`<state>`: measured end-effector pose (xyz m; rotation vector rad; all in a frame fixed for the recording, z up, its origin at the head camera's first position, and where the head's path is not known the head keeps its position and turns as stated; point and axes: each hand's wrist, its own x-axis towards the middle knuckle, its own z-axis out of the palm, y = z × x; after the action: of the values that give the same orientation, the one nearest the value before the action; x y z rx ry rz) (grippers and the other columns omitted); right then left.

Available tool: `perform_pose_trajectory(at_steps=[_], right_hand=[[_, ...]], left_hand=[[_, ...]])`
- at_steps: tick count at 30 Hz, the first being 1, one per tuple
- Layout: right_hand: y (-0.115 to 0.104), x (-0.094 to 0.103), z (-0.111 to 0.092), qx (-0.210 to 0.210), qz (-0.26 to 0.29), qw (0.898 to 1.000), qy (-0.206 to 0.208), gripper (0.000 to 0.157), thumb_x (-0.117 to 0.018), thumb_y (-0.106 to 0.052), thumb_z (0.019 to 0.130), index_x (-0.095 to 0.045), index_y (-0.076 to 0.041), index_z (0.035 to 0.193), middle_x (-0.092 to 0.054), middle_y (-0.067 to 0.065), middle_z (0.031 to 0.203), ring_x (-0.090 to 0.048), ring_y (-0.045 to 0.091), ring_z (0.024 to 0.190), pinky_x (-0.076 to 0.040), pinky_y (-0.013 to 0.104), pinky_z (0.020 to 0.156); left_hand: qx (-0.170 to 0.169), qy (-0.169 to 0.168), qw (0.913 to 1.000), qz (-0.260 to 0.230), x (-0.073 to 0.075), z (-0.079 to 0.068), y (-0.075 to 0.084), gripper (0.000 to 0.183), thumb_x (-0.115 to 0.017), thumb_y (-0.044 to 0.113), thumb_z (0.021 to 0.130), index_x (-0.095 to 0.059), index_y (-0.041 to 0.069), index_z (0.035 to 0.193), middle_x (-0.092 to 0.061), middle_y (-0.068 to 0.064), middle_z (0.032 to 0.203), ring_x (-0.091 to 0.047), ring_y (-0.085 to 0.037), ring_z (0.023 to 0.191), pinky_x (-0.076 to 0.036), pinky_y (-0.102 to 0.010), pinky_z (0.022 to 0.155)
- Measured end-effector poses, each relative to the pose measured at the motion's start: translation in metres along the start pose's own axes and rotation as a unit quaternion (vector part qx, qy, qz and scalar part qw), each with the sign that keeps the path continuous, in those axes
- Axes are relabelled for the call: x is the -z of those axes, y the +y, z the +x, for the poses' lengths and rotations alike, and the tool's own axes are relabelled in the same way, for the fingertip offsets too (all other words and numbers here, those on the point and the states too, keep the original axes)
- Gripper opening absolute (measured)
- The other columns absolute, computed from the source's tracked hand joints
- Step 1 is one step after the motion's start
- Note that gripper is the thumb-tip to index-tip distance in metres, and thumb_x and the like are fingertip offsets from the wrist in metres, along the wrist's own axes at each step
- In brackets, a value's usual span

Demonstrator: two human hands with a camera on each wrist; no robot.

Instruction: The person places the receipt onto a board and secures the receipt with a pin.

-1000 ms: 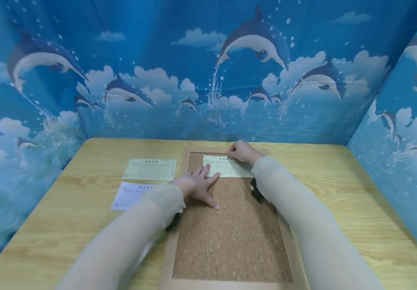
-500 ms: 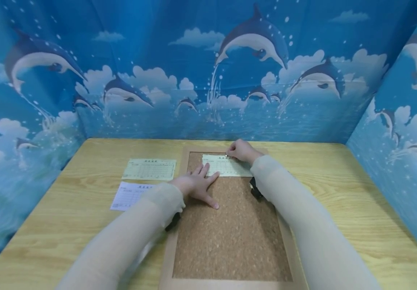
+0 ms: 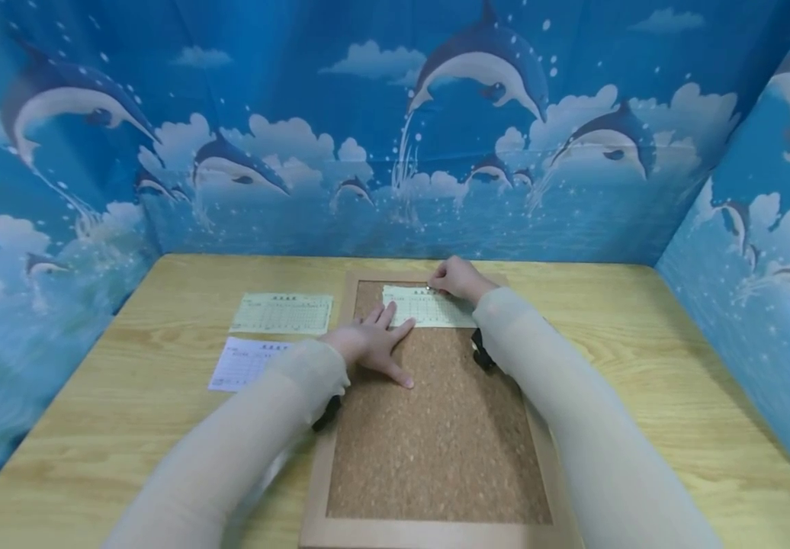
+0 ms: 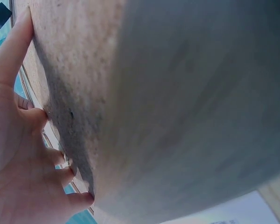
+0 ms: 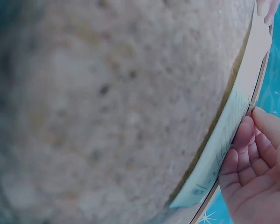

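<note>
A pale green printed slip point(image 3: 422, 307) lies flat across the top of the framed cork board point(image 3: 436, 457). With fingers spread, my left hand point(image 3: 376, 347) rests on the cork, its fingertips on the slip's left end. In the left wrist view the left thumb point(image 4: 18, 44) touches the cork. My right hand point(image 3: 460, 280) is at the slip's top edge, covering its upper right part. Between right thumb and forefinger it pinches a small pin point(image 5: 251, 106), its thin tip against the paper. The pin's head is hidden by the fingers.
Left of the board, another green slip point(image 3: 281, 313) lies on the wooden table point(image 3: 127, 389). Below it is a white slip point(image 3: 244, 364), partly covered by my left sleeve. A blue dolphin-print curtain point(image 3: 299, 91) stands behind and at both sides.
The whole head view has shifted slightly, with the scene a little higher in frame. Both hands keep their places on the board and slip.
</note>
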<state>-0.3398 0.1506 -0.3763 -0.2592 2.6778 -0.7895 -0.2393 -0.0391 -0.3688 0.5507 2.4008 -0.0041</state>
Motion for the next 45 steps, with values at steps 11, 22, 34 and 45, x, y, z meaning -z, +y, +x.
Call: perform_pose_trajectory(at_steps=[11,22,34,45], right_hand=[[-0.002,0.0,0.002,-0.015,0.01,1.0,-0.004,0.027,-0.057,-0.025,0.094,-0.069,-0.007,0.077,-0.057,0.003,0.06,-0.044,0.016,0.056,-0.042,0.033,0.063],[0.001,0.003,-0.028,0.081,-0.104,0.991,-0.033,0.036,-0.045,-0.024,0.1,-0.054,-0.01,0.131,-0.057,0.012,0.124,-0.056,0.024,0.106,-0.043,0.042,0.091],[-0.002,-0.002,-0.044,0.065,-0.233,0.962,-0.131,0.07,-0.039,-0.058,0.093,-0.015,-0.024,0.15,-0.035,0.015,0.146,-0.041,0.036,0.126,-0.035,0.052,0.099],[-0.006,-0.002,-0.043,0.065,-0.249,0.957,-0.135,0.07,-0.039,-0.058,0.093,-0.015,-0.024,0.15,-0.037,0.015,0.144,-0.044,0.035,0.123,-0.037,0.052,0.096]], left_hand=[[-0.003,0.006,0.9999,0.009,-0.004,0.01,-0.004,0.119,-0.053,0.084,0.059,0.01,0.035,0.147,0.026,-0.007,0.151,0.019,-0.029,0.138,-0.007,-0.051,0.11],[-0.015,0.01,0.9998,0.004,-0.006,0.011,-0.003,0.119,-0.053,0.085,0.059,0.011,0.036,0.147,0.027,-0.008,0.15,0.018,-0.03,0.138,-0.006,-0.052,0.11],[-0.015,0.002,0.9999,0.007,-0.004,0.012,-0.006,0.119,-0.052,0.085,0.059,0.012,0.035,0.146,0.028,-0.008,0.149,0.021,-0.03,0.137,-0.005,-0.052,0.11],[-0.015,0.005,0.9999,0.006,-0.004,0.01,-0.006,0.118,-0.053,0.084,0.061,0.011,0.035,0.147,0.027,-0.007,0.15,0.02,-0.029,0.138,-0.004,-0.053,0.11]])
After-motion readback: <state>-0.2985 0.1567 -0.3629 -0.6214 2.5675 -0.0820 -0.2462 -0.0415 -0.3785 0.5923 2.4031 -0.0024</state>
